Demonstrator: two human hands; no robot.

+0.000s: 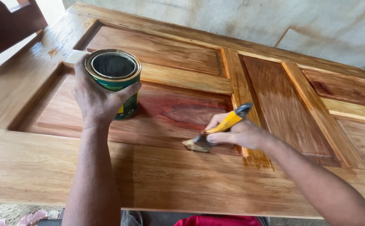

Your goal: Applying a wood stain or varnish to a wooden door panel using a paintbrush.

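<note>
Lying flat under both hands, a panelled wooden door (182, 180) fills the view, its long axis running left to right. Right hand (242, 133) grips a paintbrush (218, 130), fingers wrapped around the yellow handle. Brush axis runs diagonally: dark handle tip up and to the right, bristles down and to the left, pressed on the lower edge of a recessed panel near the door's middle. Bristles look pale and splayed, ferrule dark. Left hand (95, 97) clasps a tin can (116, 81) from the side, thumb and fingers curled round its wall; can stands upright on the left recessed panel, well apart from the brush. Can is open, round, green-walled with a yellow patch, metal rim, dark inside; contents cannot be told. Wood around the brush is wetter and redder than the paler frame rail nearest the person. Grey wall (274, 21) beyond the far edge of the door.
</note>
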